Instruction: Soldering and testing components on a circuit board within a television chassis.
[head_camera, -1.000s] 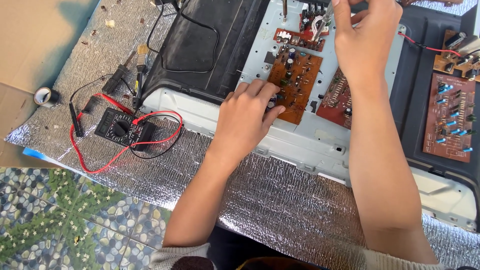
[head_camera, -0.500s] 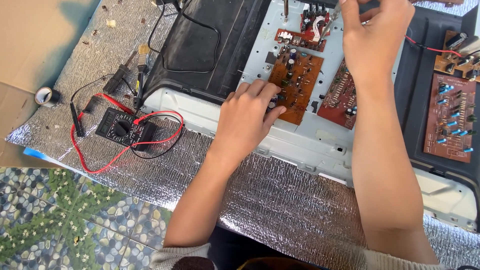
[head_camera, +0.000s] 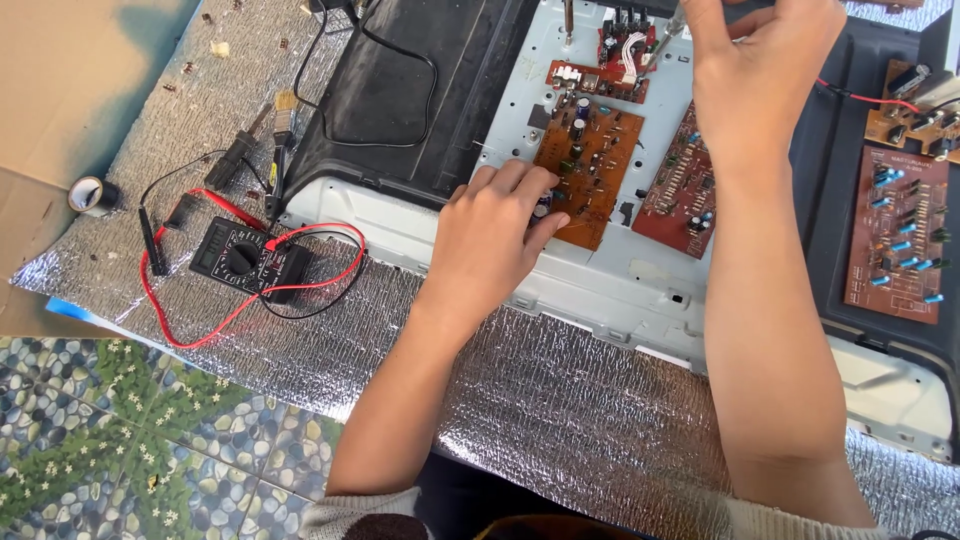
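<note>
A: Left hand (head_camera: 492, 243) — ours — is curled loosely on the lower-left edge of the orange-brown circuit board (head_camera: 590, 170), fingertips touching it, not gripping. That board lies on the pale metal chassis (head_camera: 640, 290).
B: Right hand (head_camera: 760, 75)?
A: Pinching a thin metal tool (head_camera: 668, 30) up by the small red board (head_camera: 625, 45); tip hidden, so we can't tell which tool.
B: Step?
A: We judge we're steadying the board while working its top connectors. Next move needs a steady tip. Multimeter (head_camera: 245, 260) sits unused, left.

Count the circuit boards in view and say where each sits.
5: orange-brown board under the left hand; dark red board beside it; small red board above; two boards far right. Others may be hidden.
</note>
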